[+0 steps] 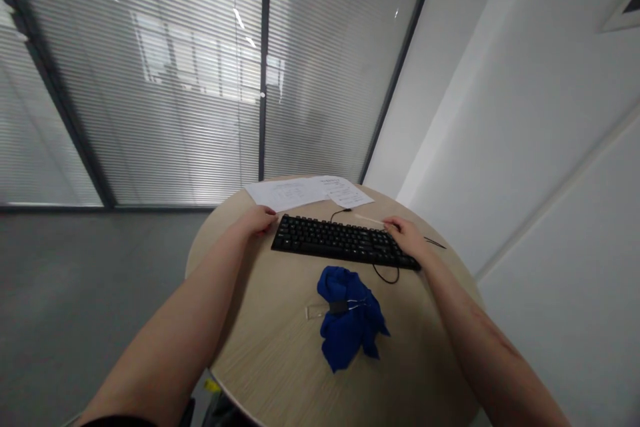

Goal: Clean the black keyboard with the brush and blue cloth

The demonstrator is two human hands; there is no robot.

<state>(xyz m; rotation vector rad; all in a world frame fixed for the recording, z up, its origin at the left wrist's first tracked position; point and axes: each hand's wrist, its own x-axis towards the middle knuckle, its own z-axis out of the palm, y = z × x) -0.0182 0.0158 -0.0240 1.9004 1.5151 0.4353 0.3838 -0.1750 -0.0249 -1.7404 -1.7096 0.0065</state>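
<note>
Black full-size keyboard (345,241) lies across the round pale-wood bench (280,347), approx. 12 o'clock of the crumpled blue cloth (350,320). Left hand (259,220) grips its 9 o'clock end, right hand (407,235) its 3 o'clock end; keyboard not lifted yet, cable (385,275) w/ slack.

Matt black plastic keyboard (345,241); crumpled blue cloth (350,317); pale wood-grain table (280,333); white paper sheets (310,192).

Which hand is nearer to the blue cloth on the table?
Right. The right hand rests at the keyboard's right end, beyond the blue cloth; the left hand is farther, at the left end.
</note>
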